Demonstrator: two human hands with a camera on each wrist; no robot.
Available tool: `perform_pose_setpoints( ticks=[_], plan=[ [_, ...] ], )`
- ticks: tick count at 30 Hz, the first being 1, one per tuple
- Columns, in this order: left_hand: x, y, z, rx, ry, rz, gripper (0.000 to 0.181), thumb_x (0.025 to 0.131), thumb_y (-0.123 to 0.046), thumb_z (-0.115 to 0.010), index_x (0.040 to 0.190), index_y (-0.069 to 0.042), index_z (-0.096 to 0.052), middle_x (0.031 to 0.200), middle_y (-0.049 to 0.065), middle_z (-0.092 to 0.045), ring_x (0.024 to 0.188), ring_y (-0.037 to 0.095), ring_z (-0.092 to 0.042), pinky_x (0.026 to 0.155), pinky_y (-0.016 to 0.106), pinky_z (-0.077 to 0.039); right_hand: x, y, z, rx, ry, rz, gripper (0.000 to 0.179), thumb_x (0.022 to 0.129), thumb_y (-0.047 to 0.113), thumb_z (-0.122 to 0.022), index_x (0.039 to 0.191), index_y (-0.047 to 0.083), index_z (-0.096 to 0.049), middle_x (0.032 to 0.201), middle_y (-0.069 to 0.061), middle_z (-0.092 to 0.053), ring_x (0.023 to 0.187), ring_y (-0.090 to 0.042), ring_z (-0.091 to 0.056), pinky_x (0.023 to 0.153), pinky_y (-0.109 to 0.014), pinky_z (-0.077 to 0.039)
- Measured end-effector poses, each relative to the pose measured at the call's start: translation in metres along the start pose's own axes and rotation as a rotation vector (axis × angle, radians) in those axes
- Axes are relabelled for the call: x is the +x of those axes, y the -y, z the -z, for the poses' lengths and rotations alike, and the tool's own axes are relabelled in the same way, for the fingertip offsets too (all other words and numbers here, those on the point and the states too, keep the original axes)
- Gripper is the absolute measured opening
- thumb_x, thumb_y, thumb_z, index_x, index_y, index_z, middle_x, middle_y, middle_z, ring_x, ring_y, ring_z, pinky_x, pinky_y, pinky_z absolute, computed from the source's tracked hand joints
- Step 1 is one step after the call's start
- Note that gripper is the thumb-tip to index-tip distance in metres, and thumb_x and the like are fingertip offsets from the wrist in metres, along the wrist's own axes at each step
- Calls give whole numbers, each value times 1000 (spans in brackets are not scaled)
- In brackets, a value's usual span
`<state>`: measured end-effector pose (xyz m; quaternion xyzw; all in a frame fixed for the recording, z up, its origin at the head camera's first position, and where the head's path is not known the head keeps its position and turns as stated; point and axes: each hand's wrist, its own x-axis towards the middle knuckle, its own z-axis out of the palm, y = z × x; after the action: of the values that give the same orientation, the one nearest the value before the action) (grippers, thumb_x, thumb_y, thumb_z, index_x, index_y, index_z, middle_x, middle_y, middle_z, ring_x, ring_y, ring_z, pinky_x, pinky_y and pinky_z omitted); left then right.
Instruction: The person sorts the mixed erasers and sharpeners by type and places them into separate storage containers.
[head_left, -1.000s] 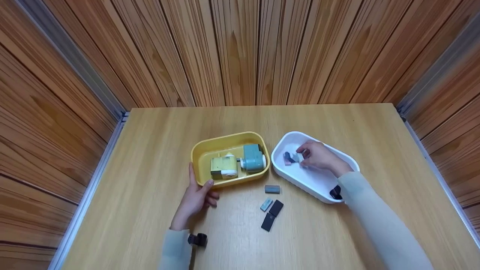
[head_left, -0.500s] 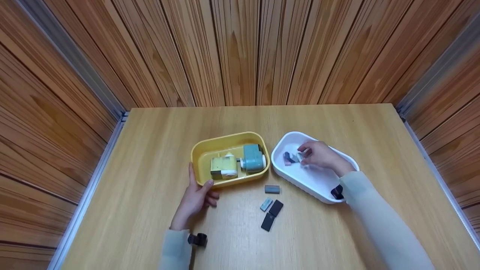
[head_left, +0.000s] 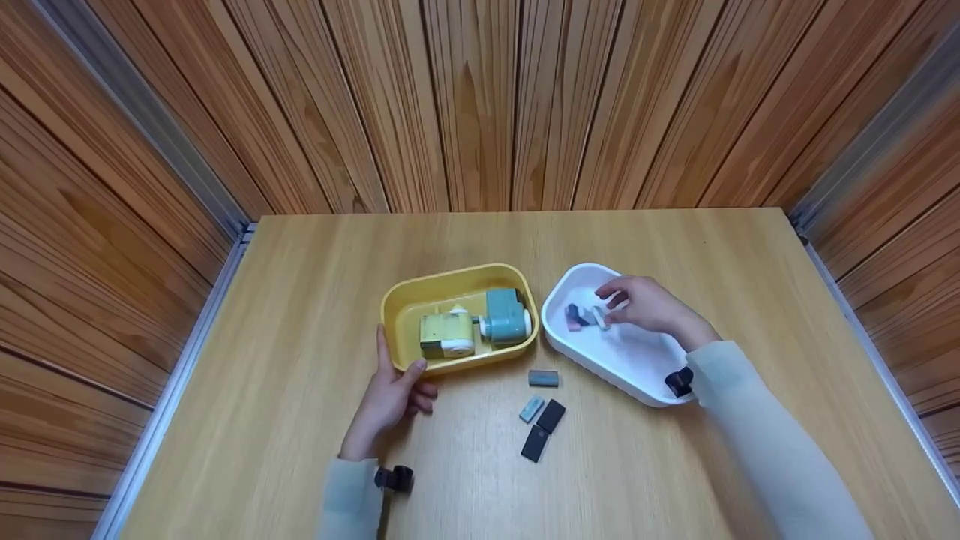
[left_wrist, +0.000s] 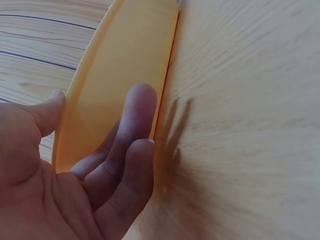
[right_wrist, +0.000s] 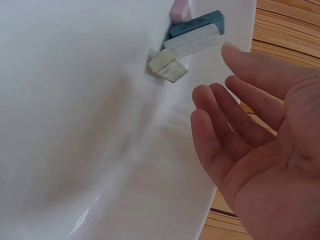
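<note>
My left hand (head_left: 386, 401) holds the near left corner of a yellow tray (head_left: 401, 300), thumb at the rim and index finger along the outer side. Two crank pencil sharpeners lie in it, one pale yellow (head_left: 442, 330) and one teal (head_left: 505, 315). My right hand (head_left: 649, 306) hovers over the white tray (head_left: 622, 367) with parted fingers and nothing between them. Beside its fingertips lie small eraser-like blocks: a white one (right_wrist: 192, 41), a dark teal one (right_wrist: 197, 23), a pink one (right_wrist: 180, 11) and a cream one (right_wrist: 168, 66).
On the table (head_left: 300, 300) in front of the trays lie a grey block (head_left: 544, 378), a light blue block (head_left: 532, 409) and two black blocks (head_left: 551, 416). Wood-panelled walls (head_left: 480, 105) stand behind and at both sides.
My right hand has let go of the white block in the white tray and drawn slightly up and right, its fingers parting. The left hand and the yellow tray have stayed put.
</note>
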<state>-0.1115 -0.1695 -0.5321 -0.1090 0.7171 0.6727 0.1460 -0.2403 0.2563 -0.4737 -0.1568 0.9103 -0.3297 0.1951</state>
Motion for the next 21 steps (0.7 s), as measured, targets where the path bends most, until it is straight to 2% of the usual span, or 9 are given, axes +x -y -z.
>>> perform_pose_setpoints(
  ticks=[7, 15, 21],
  plan=[
    [0, 0, 0, 7, -3, 5, 92, 105, -29, -54, 153, -44, 23, 87, 21, -71, 67, 32, -69, 62, 41, -58, -8, 10, 8, 105, 11, 25, 44, 90, 11, -74, 132, 7, -63, 124, -13, -64, 114, -30, -59, 95, -50, -48],
    [-1, 0, 0, 14, -7, 16, 92, 104, -29, -54, 152, -46, 23, 89, 20, -71, 70, 34, -70, 64, 43, -58, -18, 27, 12, 158, -10, 73, 45, 90, 12, -75, 133, 6, -62, 127, -14, -64, 118, -30, -58, 98, -51, -47],
    [-2, 0, 0, 17, 2, 5, 93, 104, -30, -54, 152, -45, 24, 91, 24, -70, 71, 36, -69, 66, 44, -58, -30, 37, 5, 171, -35, 158, 43, 89, 10, -76, 130, 6, -64, 127, -15, -63, 115, -31, -60, 96, -52, -48]
  ],
)
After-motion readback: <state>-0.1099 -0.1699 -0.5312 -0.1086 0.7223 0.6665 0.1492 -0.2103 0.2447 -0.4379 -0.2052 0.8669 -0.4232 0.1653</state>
